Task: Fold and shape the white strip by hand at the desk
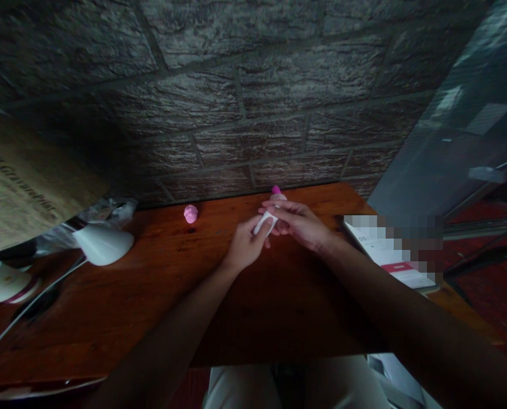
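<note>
My left hand (247,245) and my right hand (300,221) meet over the far part of the wooden table, both closed on a small white elongated piece (265,227). Its kind cannot be made out; the fingers cover both its ends. The left thumb presses along it, while the right fingers lie over its upper end. Just behind the right fingers show a bright magenta lump (276,190) and a paler pink lump (281,196), partly hidden. A crumpled-looking light pink lump (191,213) rests on the table to the left, apart from both hands.
On the wooden table (159,307), a white cone-shaped object (104,244) with a cable and a white paper cup (6,282) lie at left, below a brown printed bag (27,187). A partly blurred tablet or screen (400,264) lies right. A stone wall (274,79) backs the table.
</note>
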### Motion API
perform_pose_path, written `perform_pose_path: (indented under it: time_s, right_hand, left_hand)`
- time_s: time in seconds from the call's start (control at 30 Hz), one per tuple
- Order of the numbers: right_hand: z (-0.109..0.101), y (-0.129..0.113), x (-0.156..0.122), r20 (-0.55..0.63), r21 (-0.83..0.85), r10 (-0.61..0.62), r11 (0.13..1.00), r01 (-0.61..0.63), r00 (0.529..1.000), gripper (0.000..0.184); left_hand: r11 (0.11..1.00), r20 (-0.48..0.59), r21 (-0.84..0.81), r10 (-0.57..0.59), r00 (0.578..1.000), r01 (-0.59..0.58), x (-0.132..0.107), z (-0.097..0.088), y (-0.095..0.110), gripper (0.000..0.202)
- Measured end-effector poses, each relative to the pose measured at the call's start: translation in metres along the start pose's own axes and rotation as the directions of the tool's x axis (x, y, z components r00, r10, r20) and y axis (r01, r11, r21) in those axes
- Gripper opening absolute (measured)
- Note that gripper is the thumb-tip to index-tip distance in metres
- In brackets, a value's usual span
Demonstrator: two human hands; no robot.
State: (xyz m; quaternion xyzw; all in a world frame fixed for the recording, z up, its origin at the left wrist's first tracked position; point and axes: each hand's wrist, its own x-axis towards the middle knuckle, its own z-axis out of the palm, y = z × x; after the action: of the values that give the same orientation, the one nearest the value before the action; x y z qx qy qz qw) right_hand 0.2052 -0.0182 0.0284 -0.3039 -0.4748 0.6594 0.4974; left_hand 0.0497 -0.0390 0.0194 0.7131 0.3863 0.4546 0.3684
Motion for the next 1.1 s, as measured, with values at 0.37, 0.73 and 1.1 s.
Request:
perform_pose_path:
  time_s: [0.37,0.73,1.1]
  right_hand:
    - [0.000,0.003,0.001,-0.013,-0.035,-0.036,0.999,0.035,0.999,0.035]
    - [0.001,-0.005,0.000,-0.038,0.012,0.029,1.000,-0.028,0.999,0.036]
    - [-0.005,-0.008,-0.001,0.045,-0.007,-0.034,0.999,0.034,0.998,0.025]
  left_hand:
    - [1.000,0.008,-0.014,0.002,1.000,-0.002,0.000,0.002,-0.002,0.035]
    - [0.978,0.040,-0.173,-0.108,0.993,0.114,0.002,0.003,-0.006,0.037]
    - [0.885,0.109,-0.418,-0.177,0.978,0.206,0.006,0.002,-0.005,0.039]
